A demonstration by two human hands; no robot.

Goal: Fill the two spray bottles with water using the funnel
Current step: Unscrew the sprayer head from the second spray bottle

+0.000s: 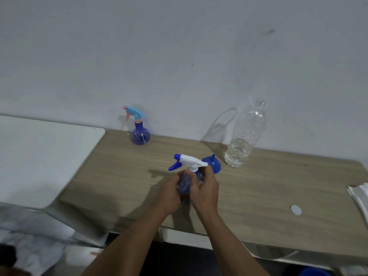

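A person's left hand [171,193] and right hand [205,188] hold a blue spray bottle [185,186] upright over the near middle of a wood-grain tabletop [258,196], seen from a head-worn camera. The left fingers [176,179] are curled round the bottle's translucent body. The right fingers [208,173] are curled at its neck, just below the white trigger head [189,161], whose blue nozzle points left. The hands hide the base, so whether it touches the tabletop cannot be told.

Just behind the right hand, a blue funnel [214,165] sits upside down, spout up. Near it to the right stands a clear water bottle [245,136], uncapped, with water in its lower part. A white cap [296,210] lies well apart toward the right.

The 2nd spray bottle [140,134], round and blue with a light-blue and pink trigger head fitted, stands at the back edge by a pale wall [179,56]. A white surface [39,156] adjoins the tabletop on the left, and a stack of white paper [360,198] lies at its right edge.
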